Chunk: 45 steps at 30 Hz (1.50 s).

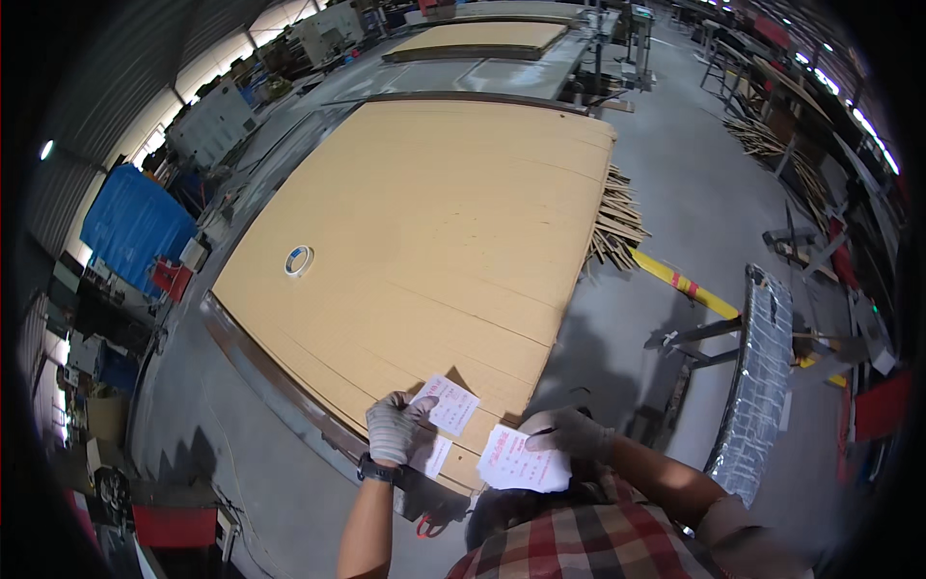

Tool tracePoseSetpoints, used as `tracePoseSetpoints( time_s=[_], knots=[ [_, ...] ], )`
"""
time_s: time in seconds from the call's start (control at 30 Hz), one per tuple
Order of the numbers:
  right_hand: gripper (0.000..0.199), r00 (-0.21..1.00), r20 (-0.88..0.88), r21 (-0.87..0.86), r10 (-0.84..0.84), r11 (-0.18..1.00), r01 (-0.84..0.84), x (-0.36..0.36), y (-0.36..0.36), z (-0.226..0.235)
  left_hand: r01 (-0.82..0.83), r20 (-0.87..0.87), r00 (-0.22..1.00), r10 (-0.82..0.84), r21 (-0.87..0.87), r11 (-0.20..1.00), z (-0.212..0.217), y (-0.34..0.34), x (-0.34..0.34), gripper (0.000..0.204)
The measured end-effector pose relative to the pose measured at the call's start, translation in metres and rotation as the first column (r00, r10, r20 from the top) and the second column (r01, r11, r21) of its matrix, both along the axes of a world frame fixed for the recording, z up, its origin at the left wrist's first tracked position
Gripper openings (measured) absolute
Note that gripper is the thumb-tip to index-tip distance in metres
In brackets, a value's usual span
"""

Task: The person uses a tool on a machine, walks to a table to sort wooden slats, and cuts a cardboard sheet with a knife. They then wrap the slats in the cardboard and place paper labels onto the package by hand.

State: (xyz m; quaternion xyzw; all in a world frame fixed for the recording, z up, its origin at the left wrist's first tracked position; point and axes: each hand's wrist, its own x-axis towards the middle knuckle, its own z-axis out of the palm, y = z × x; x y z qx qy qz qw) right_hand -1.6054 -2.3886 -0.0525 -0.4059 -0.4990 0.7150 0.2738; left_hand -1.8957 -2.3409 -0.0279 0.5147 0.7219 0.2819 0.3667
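My left hand point(393, 427), in a pale work glove, pinches a white paper slip point(448, 403) with red print over the near end of a large tan cardboard-covered panel point(405, 222). Another white slip point(430, 455) shows just below that hand; whether the hand holds it too, I cannot tell. To the right, my gloved right hand point(567, 434) grips the upper right corner of a white slip with red print point(521, 463), close to my body. A roll of tape point(299, 261) lies on the panel's left side.
A second tan panel point(482, 39) lies farther off. Thin wooden sticks point(617, 222) jut out by the right edge. A yellow bar point(685, 285) and a bench wrapped in silvery material point(757, 376) stand at the right. Red seats point(174, 526) are at lower left.
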Motion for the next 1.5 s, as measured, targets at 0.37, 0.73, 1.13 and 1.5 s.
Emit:
tracePoseSetpoints(
  time_s=[0.37,0.73,1.13,1.5],
  knots=[
    [0.026,0.965,-0.053,-0.049,0.258,0.964,-0.260,0.015,0.061,0.012,0.036,0.102,0.994,-0.033,-0.034,0.999,-0.014,0.009,0.047,0.029],
    [0.023,0.965,0.179,-0.103,0.193,0.979,-0.177,0.043,0.126,0.004,0.185,0.045,0.982,-0.183,-0.061,0.981,0.032,0.034,0.125,0.027],
    [0.020,0.977,0.046,-0.065,0.206,0.977,-0.203,0.101,0.180,-0.019,0.242,-0.362,0.914,-0.182,0.128,0.962,0.020,0.097,0.139,0.035],
    [0.020,0.945,0.025,-0.021,0.327,0.945,-0.326,0.086,0.195,0.015,0.048,-0.317,0.948,0.039,0.262,0.964,-0.001,0.061,0.208,0.042]
  ],
)
